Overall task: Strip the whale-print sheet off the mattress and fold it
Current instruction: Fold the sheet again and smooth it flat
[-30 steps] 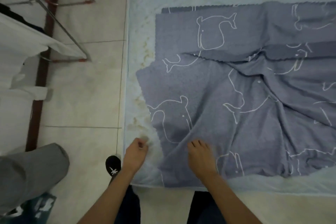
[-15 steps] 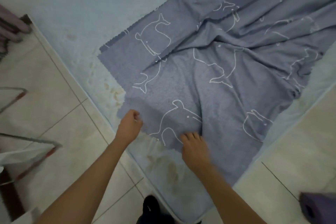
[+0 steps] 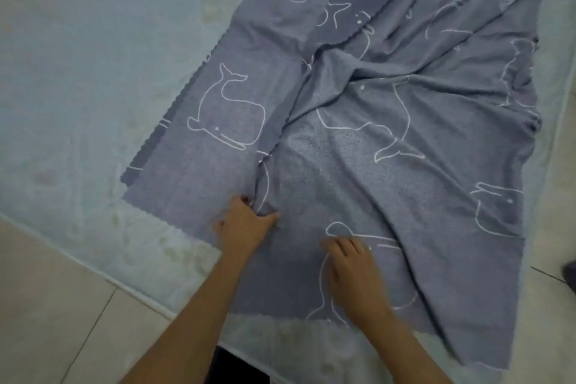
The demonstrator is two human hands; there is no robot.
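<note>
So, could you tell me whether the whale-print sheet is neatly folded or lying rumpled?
Rumpled, not folded: the whale-print sheet lies creased and bunched on the mattress, the left hand gripping a ridge.

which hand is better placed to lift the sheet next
Left. The left hand grips a bunched ridge of the sheet; the right hand only rests on it, holding nothing.

1 whale-print sheet (image 3: 358, 140), 1 mattress (image 3: 78, 56), 2 hands
The 2 hands are 1 left hand (image 3: 243, 227) and 1 right hand (image 3: 352, 268), both on the 1 sheet beside the mattress's near corner.
</note>
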